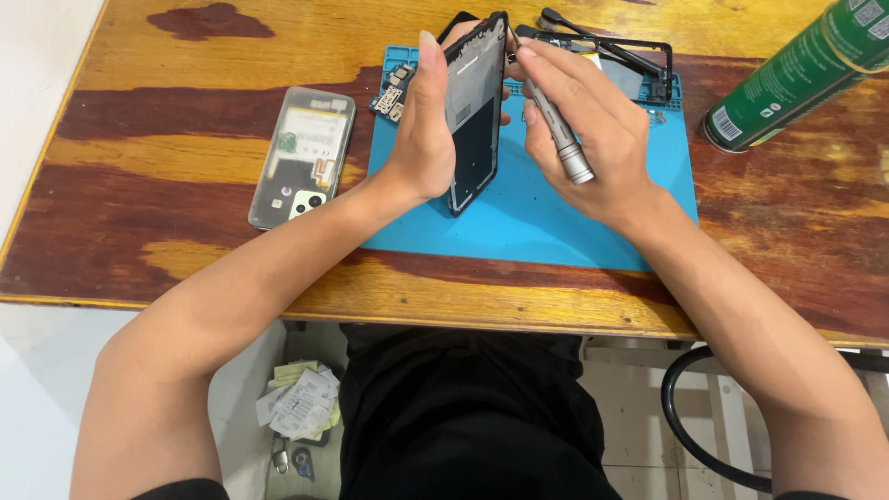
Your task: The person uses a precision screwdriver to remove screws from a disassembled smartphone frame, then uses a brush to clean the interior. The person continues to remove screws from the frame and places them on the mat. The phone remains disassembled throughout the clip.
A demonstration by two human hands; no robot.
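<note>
My left hand grips an opened black phone body, holding it upright on its long edge over a blue work mat. My right hand holds a silver precision screwdriver with its tip against the phone's upper edge. The phone's inner frame faces me, showing a pale metal plate above and a dark area below.
On the wooden table, a phone back cover in a clear case lies left of the mat. A small circuit part and a black frame with a spudger rest at the mat's far edge. A green spray can lies at right.
</note>
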